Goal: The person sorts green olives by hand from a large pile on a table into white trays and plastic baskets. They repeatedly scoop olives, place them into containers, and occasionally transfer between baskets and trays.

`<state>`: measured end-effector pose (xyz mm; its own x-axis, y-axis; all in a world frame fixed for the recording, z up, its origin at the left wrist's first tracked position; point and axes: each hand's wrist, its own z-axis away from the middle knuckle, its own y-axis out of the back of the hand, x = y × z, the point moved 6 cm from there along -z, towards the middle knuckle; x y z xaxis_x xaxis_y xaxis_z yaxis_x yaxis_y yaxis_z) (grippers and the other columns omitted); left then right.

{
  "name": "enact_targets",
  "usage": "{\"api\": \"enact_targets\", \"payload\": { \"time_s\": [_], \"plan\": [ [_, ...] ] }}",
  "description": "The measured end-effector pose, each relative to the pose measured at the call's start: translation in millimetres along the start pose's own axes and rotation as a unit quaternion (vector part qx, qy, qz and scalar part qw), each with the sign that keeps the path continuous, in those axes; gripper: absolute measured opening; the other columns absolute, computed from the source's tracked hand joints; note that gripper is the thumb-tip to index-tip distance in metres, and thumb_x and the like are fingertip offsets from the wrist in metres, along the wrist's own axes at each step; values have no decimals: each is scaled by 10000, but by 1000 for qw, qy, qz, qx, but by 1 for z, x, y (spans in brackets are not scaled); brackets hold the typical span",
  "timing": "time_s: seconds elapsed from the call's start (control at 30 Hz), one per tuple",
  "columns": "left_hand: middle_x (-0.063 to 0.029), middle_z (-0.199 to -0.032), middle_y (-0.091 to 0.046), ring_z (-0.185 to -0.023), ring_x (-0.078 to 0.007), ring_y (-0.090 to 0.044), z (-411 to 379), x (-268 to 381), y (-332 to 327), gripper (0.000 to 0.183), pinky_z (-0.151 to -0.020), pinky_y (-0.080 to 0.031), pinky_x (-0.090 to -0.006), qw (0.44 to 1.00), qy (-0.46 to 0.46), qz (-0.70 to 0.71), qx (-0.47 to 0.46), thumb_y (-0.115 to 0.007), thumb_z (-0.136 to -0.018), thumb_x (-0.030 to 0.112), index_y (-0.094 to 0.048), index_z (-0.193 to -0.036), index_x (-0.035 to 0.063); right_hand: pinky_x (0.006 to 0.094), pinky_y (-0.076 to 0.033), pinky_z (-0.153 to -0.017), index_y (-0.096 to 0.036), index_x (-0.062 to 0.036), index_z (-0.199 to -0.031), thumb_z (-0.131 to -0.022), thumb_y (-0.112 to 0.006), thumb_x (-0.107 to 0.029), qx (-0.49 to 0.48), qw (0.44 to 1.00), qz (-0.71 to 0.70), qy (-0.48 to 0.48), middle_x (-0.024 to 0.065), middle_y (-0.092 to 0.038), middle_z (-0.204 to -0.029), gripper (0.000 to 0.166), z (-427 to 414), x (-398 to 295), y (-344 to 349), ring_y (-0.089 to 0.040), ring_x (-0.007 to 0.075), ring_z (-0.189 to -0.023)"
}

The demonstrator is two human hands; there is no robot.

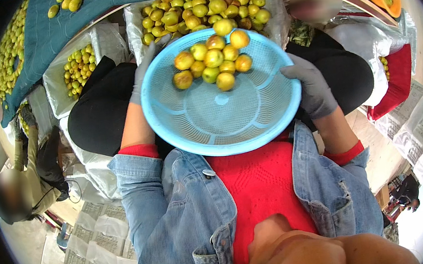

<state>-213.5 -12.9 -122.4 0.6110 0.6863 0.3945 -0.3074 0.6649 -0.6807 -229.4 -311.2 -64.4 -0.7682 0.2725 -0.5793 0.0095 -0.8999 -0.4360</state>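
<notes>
A round light-blue plastic mesh basket (pixel 219 150) is held over my lap between both gloved hands. My left hand (pixel 145 64), in a grey glove, grips the left rim, its fingers partly hidden behind the basket. My right hand (pixel 311 88), also gloved in grey, clasps the right side with the thumb over the rim. Several yellow-green jujubes with reddish-brown patches (pixel 213 58) gather in the basket's far half. One jujube (pixel 223 27) overlaps the far rim. Just beyond stands a plastic-lined crate (pixel 133 23) heaped with similar jujubes (pixel 181 14).
A teal cloth-covered table (pixel 48 44) bears many jujubes at the far left. Another lined crate of jujubes (pixel 79 70) stands left. An orange basket (pixel 393 0) sits far right. Stacked crates (pixel 93 254) line the lower left. A co-worker (pixel 35 168) is at the left.
</notes>
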Motion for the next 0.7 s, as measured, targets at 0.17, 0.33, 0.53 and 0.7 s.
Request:
{"api": "enact_targets", "payload": {
  "time_s": [0.17,0.33,0.53,0.7],
  "plan": [
    [-185,-1428,-390,-1272,-380,-420,-48,-16,25,524,-1064,-376,-446,597,-383,-693,127,-668,-851,202,-499,-1345,244,281,-460,-937,-461,96,-1312,-787,-555,-136,50,990,79,109,167,-610,-1168,581,59,-46,12,-607,198,-1035],
    [-60,-1557,-214,-1411,-352,-202,-94,-78,-15,481,-1080,-129,-654,285,-368,-882,74,-538,-860,384,-525,-1331,284,322,-438,-979,-419,111,-1343,-737,-538,-151,136,960,103,222,196,-574,-1239,671,118,-62,46,-582,251,-1099],
    [1,-1468,-400,-1358,-354,-317,-105,-73,-56,619,-994,-130,-770,255,-387,-884,64,-702,-726,526,-517,-1301,390,335,-444,-982,-398,126,-1355,-764,-563,-178,201,937,87,274,215,-570,-1244,685,172,-67,67,-586,273,-1105],
    [-2,-1442,-424,-1354,-295,-350,-100,-39,-34,491,-1003,-156,-771,260,-381,-883,88,-664,-832,422,-509,-1298,437,336,-444,-986,-401,132,-1347,-761,-578,-193,208,933,113,270,226,-573,-1238,693,182,-73,84,-588,273,-1108]
  ]
}}
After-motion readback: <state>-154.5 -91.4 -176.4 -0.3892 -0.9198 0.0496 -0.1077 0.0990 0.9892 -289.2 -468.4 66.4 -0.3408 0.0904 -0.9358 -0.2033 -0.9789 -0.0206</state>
